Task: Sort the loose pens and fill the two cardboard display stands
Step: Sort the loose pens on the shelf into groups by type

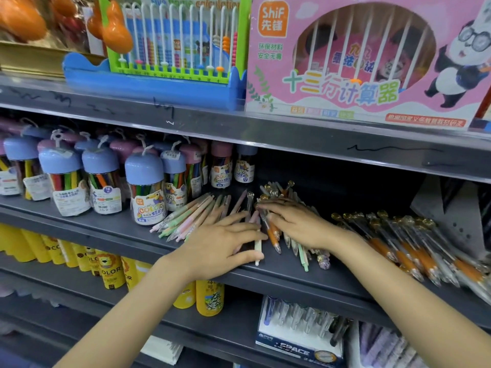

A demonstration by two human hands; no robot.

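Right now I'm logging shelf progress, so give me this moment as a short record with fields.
left hand: flat on the loose pastel pens
right hand: fingers spread over the mixed pen pile
sorted group: clear pens with orange grips and gold tops, to the right
surface: dark grey metal shelf
display stands: cannot tell

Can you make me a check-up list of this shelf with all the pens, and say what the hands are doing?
Surface: dark grey shelf, middle level of a shop rack.
Job's things: pastel pens lie loose at centre; orange-grip pens piled at right; a grey cardboard stand at far right.
Clutter: blue-capped jars of colour pens stand behind at left.
Hands: left hand rests flat on the pastel pens; right hand lies spread over the mixed pens.
Cables: nothing seen.
Surroundings: pink abacus box above; yellow tubes below.
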